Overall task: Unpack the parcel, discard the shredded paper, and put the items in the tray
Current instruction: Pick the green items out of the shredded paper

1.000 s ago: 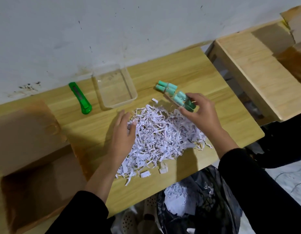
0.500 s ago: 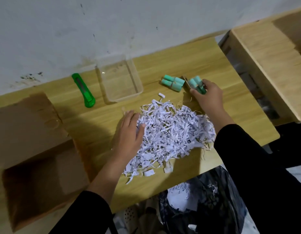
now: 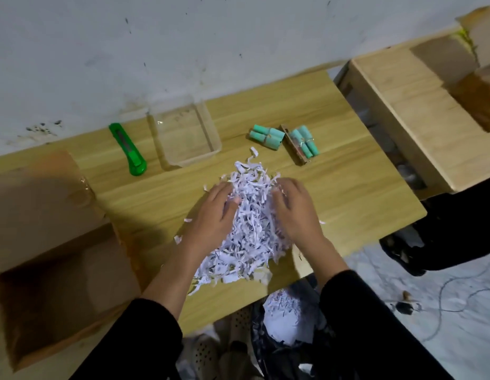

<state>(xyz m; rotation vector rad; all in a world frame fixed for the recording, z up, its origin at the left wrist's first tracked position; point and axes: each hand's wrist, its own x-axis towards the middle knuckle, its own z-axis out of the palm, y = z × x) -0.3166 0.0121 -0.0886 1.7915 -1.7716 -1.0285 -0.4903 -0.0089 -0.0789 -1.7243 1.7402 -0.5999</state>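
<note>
- The shredded paper (image 3: 252,223) lay heaped near the table (image 3: 334,193) front edge, looking light, loose, easily scattered.
- Left hand (image 3: 210,218) and right hand (image 3: 296,212) cupped its flanks, fingers spread apart; scooping from underneath seemed best.

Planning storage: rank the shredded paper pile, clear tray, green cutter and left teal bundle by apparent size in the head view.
1. shredded paper pile
2. clear tray
3. green cutter and left teal bundle: too close to rank

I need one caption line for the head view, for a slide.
Both hands, left and right, gather shredded paper on the table.
</note>
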